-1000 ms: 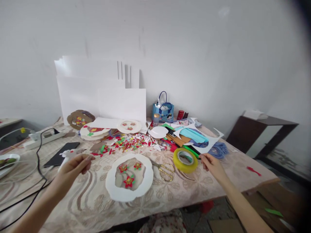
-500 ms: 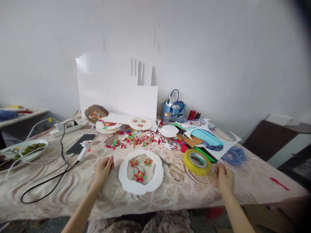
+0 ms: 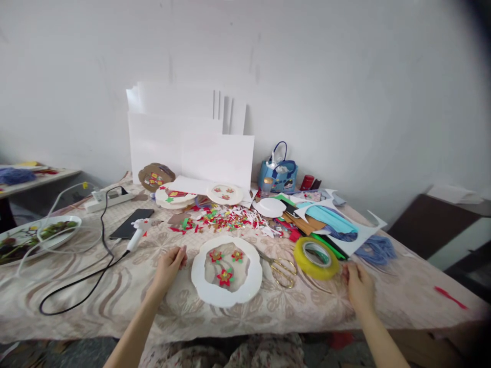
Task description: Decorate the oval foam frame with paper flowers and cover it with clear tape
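My left hand (image 3: 169, 268) rests on the patterned tablecloth with its fingers curled in, and nothing shows in it. Just right of it lies a white scalloped ring (image 3: 199, 273), apart from the hand. Within the ring's opening sit three red star-shaped flowers, one of them a red flower (image 3: 224, 277) with green leaves. Gold-handled scissors (image 3: 284, 272) lie between the ring and a big yellow roll of tape (image 3: 307, 263). Beside the tape's right edge is my right hand (image 3: 358, 286), its fingers also folded and no object visible in them.
A white glue gun (image 3: 138, 234) with a black cord and a phone (image 3: 131, 223) lie left. Paper scraps (image 3: 230, 217) cover the middle back, before white boards (image 3: 192, 158). A blue bag (image 3: 278, 176), coloured sheets (image 3: 332, 217) and blue yarn (image 3: 376, 249) are right.
The whole view has shifted slightly, so things appear a little farther right. Both hands keep nearly the same places beside the ring and the tape.
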Demonstrator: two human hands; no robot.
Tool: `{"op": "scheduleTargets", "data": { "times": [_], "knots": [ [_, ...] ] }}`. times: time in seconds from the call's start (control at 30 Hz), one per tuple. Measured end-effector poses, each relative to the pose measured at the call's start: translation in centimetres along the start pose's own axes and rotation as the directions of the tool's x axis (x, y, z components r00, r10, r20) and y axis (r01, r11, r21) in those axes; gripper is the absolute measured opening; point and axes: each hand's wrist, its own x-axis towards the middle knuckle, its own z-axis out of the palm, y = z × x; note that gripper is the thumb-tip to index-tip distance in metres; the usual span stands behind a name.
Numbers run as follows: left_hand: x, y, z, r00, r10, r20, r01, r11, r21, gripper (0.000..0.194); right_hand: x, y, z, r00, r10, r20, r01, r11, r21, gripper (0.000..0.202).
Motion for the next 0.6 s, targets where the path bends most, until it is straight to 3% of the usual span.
{"op": "scheduleTargets", "data": {
  "times": [0.6],
  "knots": [
    [-0.12, 0.12, -0.1, 1.0, 0.004, 0.022, -0.004, 1.0, -0.005, 0.047, -0.09, -0.18, 0.2, 1.0, 0.003, 0.0, -0.003, 1.0, 0.012, 0.038]
  ]
}}
